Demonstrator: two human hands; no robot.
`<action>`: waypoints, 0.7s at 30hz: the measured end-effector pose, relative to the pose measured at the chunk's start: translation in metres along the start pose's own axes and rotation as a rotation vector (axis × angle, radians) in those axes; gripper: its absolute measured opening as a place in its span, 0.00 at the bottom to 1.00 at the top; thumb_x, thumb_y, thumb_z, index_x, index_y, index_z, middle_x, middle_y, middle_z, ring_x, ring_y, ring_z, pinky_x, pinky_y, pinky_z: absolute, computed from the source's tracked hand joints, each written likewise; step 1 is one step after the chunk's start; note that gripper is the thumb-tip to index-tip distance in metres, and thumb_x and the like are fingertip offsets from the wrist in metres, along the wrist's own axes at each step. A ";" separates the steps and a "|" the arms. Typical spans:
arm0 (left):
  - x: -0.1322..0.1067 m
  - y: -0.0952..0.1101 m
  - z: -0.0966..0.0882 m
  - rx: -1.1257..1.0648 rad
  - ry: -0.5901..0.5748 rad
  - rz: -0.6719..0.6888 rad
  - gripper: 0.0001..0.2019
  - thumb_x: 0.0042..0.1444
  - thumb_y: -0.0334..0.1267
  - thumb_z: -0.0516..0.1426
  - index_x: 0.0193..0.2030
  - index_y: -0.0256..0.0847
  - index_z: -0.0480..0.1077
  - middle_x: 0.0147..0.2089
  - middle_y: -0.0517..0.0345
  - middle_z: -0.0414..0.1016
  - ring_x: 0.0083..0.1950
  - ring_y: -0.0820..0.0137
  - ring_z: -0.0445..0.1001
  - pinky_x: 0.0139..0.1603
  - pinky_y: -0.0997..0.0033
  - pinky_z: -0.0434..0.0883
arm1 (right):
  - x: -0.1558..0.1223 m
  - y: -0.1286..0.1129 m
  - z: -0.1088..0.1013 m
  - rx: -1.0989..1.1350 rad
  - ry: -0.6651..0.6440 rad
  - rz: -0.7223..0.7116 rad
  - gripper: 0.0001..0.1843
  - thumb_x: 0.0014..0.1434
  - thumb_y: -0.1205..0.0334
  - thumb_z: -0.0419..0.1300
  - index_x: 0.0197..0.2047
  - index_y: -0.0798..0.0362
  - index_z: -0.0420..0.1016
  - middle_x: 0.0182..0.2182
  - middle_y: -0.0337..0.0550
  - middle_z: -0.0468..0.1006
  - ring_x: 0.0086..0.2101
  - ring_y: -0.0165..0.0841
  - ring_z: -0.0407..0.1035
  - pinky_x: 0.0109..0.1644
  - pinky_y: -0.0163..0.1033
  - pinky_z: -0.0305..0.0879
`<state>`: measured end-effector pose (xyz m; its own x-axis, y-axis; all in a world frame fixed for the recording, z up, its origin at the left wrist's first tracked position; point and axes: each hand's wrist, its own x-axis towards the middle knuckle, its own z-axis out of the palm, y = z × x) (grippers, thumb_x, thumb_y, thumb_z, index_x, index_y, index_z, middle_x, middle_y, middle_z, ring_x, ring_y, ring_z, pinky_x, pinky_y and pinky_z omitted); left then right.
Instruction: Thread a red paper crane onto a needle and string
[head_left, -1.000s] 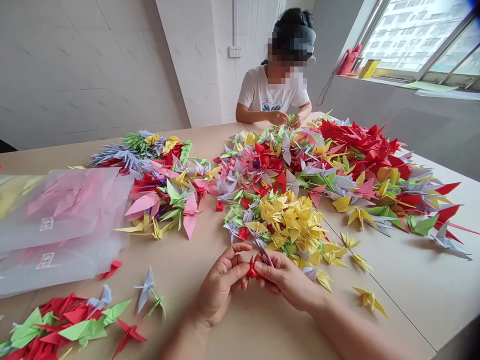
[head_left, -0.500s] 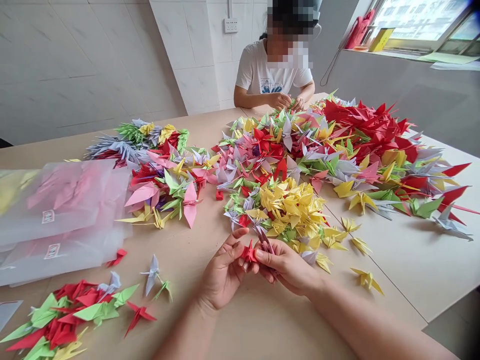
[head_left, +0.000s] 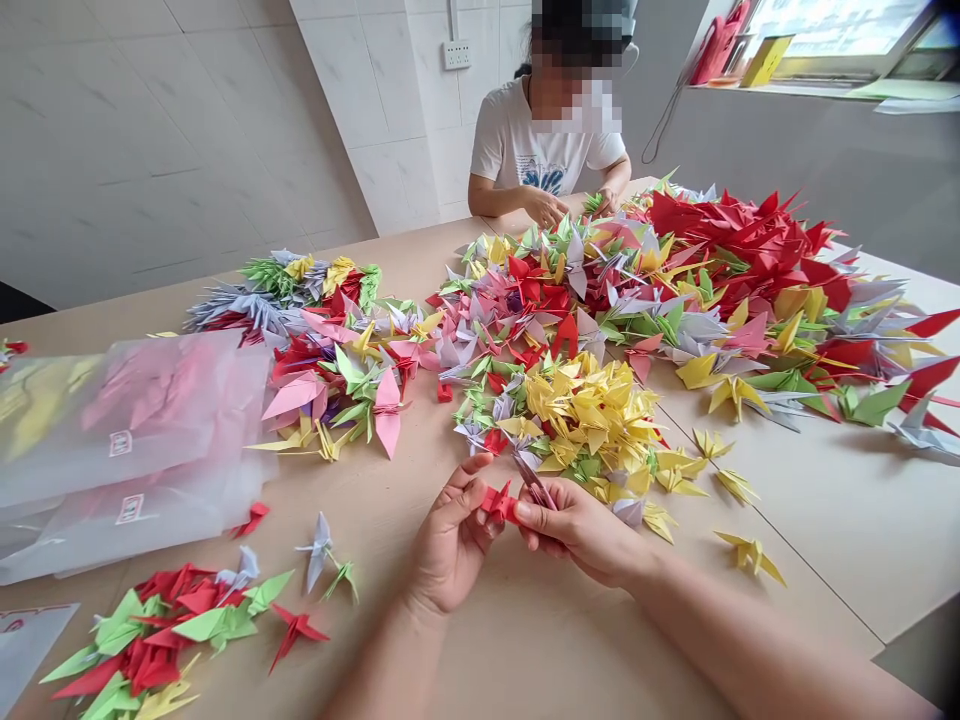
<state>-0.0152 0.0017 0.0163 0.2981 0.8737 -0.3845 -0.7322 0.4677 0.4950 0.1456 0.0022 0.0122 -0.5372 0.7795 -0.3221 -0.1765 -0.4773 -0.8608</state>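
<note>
A small red folded paper piece (head_left: 499, 503) is pinched between the fingertips of my left hand (head_left: 450, 540) and my right hand (head_left: 581, 530), just above the tan table (head_left: 525, 640). My right hand also has a thin purple folded piece (head_left: 534, 480) sticking up between its fingers. Right behind my hands lies a heap of yellow paper cranes (head_left: 592, 415), part of a large mixed pile of coloured cranes (head_left: 675, 290) across the middle of the table.
Frosted plastic bags (head_left: 127, 440) of paper lie at the left. A small heap of red and green cranes (head_left: 150, 630) sits near the front left corner. Another person (head_left: 551, 150) works at the table's far end. Loose yellow cranes (head_left: 750, 552) lie right of my hands.
My hands stayed together on the red piece and kept working it with small finger moves. The view tilted and shifted slightly. The other person's hands have moved apart.
</note>
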 end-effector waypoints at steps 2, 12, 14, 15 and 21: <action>0.001 0.000 -0.001 0.002 0.010 0.007 0.15 0.50 0.28 0.60 0.46 0.38 0.69 0.20 0.69 0.61 0.21 0.83 0.61 0.24 0.83 0.66 | 0.000 0.000 0.000 -0.002 0.004 0.004 0.20 0.53 0.48 0.62 0.24 0.55 0.63 0.17 0.34 0.65 0.17 0.22 0.49 0.20 0.32 0.39; 0.001 0.000 -0.002 0.020 0.022 0.049 0.14 0.52 0.27 0.59 0.46 0.37 0.69 0.21 0.69 0.61 0.21 0.84 0.61 0.24 0.85 0.66 | 0.001 0.000 -0.001 -0.007 -0.002 0.004 0.20 0.53 0.49 0.62 0.23 0.55 0.62 0.17 0.32 0.64 0.17 0.22 0.48 0.20 0.32 0.38; 0.002 0.001 -0.002 0.024 0.025 0.053 0.14 0.51 0.27 0.59 0.46 0.37 0.69 0.22 0.69 0.62 0.21 0.85 0.61 0.25 0.85 0.66 | 0.001 0.000 -0.001 -0.008 -0.003 0.005 0.21 0.53 0.49 0.62 0.23 0.55 0.61 0.17 0.32 0.64 0.17 0.22 0.48 0.20 0.32 0.38; 0.002 0.002 -0.003 0.029 0.028 0.058 0.15 0.51 0.27 0.59 0.46 0.37 0.69 0.22 0.68 0.63 0.21 0.84 0.61 0.24 0.85 0.66 | 0.001 -0.001 -0.001 -0.009 -0.003 0.006 0.21 0.53 0.49 0.62 0.23 0.55 0.61 0.17 0.32 0.64 0.17 0.22 0.48 0.20 0.32 0.38; 0.004 0.006 -0.004 0.089 0.039 0.074 0.15 0.50 0.29 0.60 0.45 0.39 0.69 0.20 0.69 0.62 0.20 0.83 0.61 0.25 0.84 0.66 | 0.002 -0.004 -0.003 -0.004 -0.007 0.015 0.21 0.53 0.48 0.62 0.23 0.55 0.61 0.18 0.33 0.64 0.17 0.21 0.47 0.20 0.32 0.38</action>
<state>-0.0213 0.0072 0.0148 0.2197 0.9012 -0.3734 -0.6935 0.4136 0.5900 0.1479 0.0069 0.0137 -0.5458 0.7692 -0.3323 -0.1649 -0.4875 -0.8574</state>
